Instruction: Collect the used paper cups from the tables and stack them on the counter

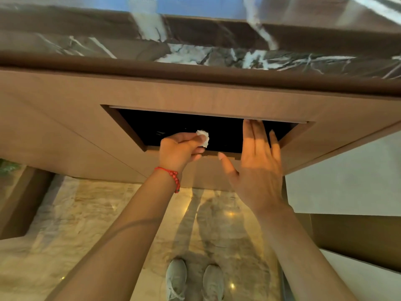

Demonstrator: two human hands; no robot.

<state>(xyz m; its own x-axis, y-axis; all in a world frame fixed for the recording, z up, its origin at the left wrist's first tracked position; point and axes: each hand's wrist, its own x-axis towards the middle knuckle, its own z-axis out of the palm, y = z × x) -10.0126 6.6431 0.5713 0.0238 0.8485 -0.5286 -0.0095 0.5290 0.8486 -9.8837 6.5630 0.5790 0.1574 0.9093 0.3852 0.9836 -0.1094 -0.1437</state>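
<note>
My left hand [181,148] pinches a crumpled white tissue [203,137] at the mouth of a dark rectangular opening [173,124] in the wooden front of the counter [65,118]. A red bead bracelet circles that wrist. My right hand [258,164] is flat with its fingers spread, and its fingertips reach into the opening's right part, where they seem to press a flap inward. No paper cup is in view.
The dark marble counter top [195,46] with white veins runs across the top of the view. Below lies a glossy beige stone floor [86,224] with my two grey shoes. A pale wall panel [347,181] stands at the right.
</note>
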